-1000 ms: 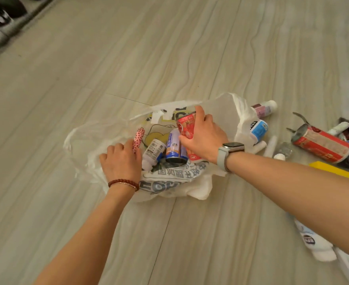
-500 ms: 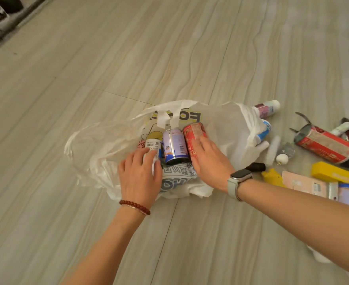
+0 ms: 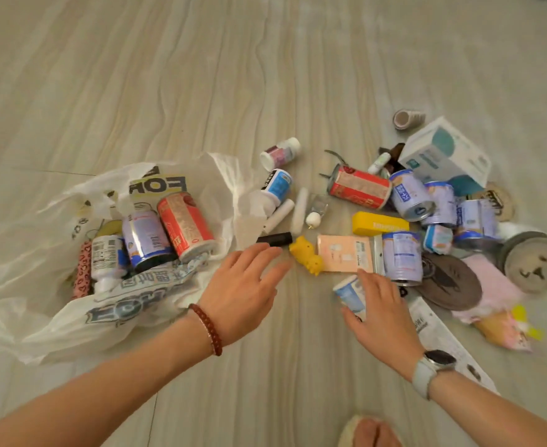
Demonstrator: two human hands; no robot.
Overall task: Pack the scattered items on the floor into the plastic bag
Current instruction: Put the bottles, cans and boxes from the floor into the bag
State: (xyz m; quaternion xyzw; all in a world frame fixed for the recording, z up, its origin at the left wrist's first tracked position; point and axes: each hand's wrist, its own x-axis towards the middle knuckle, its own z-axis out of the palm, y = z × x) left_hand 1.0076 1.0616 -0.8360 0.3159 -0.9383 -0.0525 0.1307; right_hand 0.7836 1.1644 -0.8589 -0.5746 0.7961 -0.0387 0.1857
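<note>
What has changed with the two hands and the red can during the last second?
The right hand let go of the red can, left the plastic bag and now reaches a blue-and-white bottle on the floor. The left hand also left the bag, open, towards the yellow toy. The cans stayed in the bag.

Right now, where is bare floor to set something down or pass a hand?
Bare floor lies beyond the plastic bag and between the forearms, near the hands, left and right. It is crowded right of the yellow toy, around the yellow box.
</note>
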